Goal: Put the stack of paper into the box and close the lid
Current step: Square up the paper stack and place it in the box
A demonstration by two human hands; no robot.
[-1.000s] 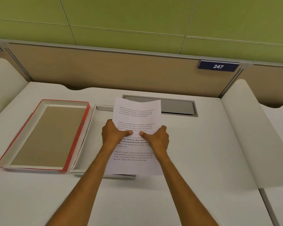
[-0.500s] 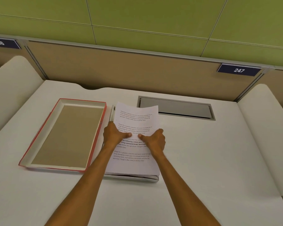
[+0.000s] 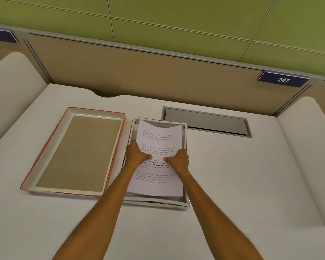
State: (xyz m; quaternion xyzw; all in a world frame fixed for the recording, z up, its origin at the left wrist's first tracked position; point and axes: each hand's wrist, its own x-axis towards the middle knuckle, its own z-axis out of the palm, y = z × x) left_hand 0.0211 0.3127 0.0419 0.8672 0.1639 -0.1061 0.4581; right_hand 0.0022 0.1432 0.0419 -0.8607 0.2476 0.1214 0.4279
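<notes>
1. Paper stack (image 3: 159,156) sat over the open box (image 3: 184,203), both hands on it: left hand (image 3: 136,154) gripped the stack's left edge, right hand (image 3: 179,160) its right edge, thumbs on top near mid-sheet. Far edge bowed down between the walls; whether the underside touched the box floor yet, can't tell.
2. Judged step: lowering the stack in. Best done flat — let near & far edges drop together, keep sides parallel w/ the box walls, since the fit looked snug and a corner could catch on the rim and crease.
3. Fingers under the stack would need to slide out sideways w/o dragging top sheets askew.
4. Lid (image 3: 75,151), red-edged, lay upside down just left of the box, touching or nearly so. Not yet on.
5. Worktop (image 3: 233,184) was plain off-white, matte, w/ a grey cable hatch (image 3: 206,121) at the far right of the box.
6. Room: beige partition at the far side, green wall panels above, a dark tag reading 247 (image 3: 283,79) at far right; curved white dividers each side.
</notes>
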